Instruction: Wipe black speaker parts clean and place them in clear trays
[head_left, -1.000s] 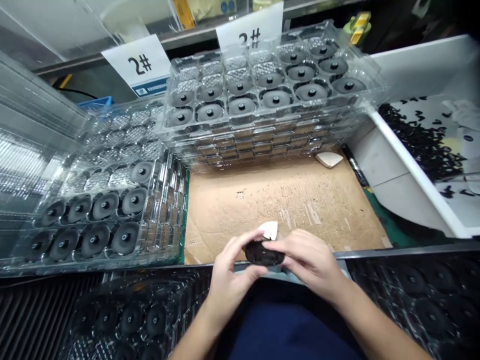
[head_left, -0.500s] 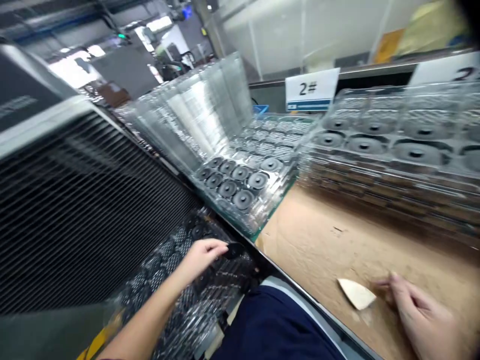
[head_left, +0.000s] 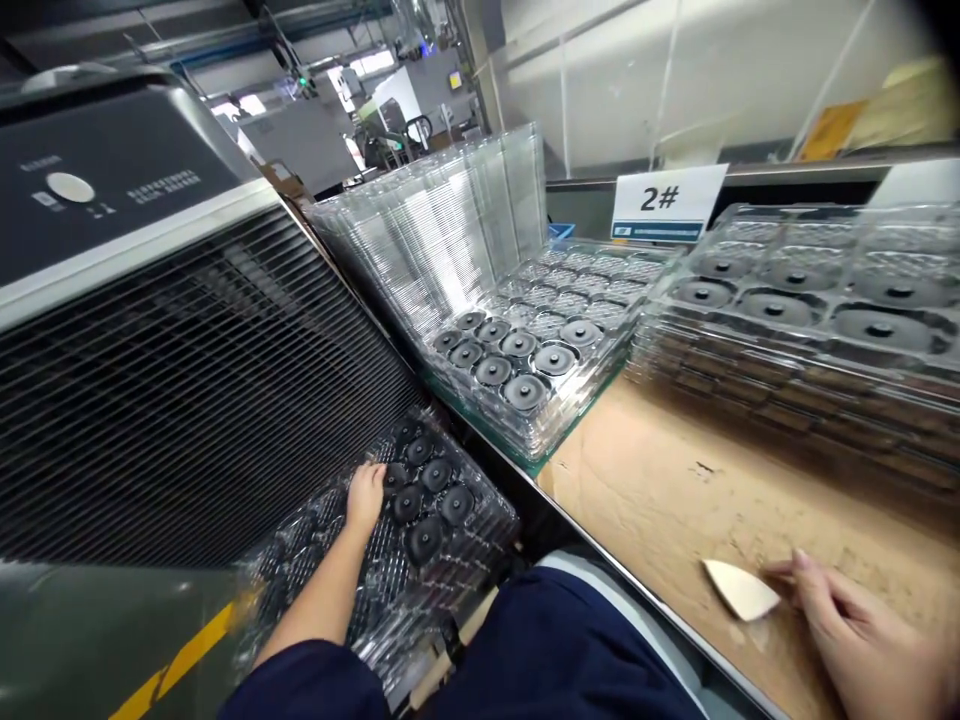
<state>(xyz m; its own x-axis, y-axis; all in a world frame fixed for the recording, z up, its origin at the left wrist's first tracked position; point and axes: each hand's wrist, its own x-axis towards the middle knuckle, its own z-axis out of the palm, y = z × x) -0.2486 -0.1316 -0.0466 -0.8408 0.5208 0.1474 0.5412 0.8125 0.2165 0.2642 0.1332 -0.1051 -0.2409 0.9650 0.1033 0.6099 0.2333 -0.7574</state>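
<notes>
The left hand (head_left: 366, 495) is extended over the lower tray (head_left: 491, 515), to the left of the bench; its fingertips are at the edge of a black round part (head_left: 395, 477) seated in that tray; whether the fingers grip the part or only touch it cannot be told from this view. Further black round parts (head_left: 457, 505) sit in neighbouring pockets of the lower tray, each with a small central boss; the left forearm crosses the tray, with a dark blue sleeve (head_left: 307, 685) at the elbow.

The right hand (head_left: 847, 620) rests on the cardboard sheet (head_left: 637, 480) with its fingers curled; whether anything is held inside the curl cannot be told; a white wedge-shaped piece (head_left: 739, 590) lies flat on the cardboard just beside the fingertips.

On the bench, a clear tray (head_left: 555, 425) stands to the left of the cardboard; grey-black discs (head_left: 525, 391) occupy its near pockets; upright clear sheets (head_left: 480, 215) stand along its left side; a stack of clear trays (head_left: 795, 395) stands beyond the cardboard, its top layer also holding discs; a card marked "2#" (head_left: 660, 203) stands behind. A black ribbed unit (head_left: 187, 420) adjoins the lower tray at left.
</notes>
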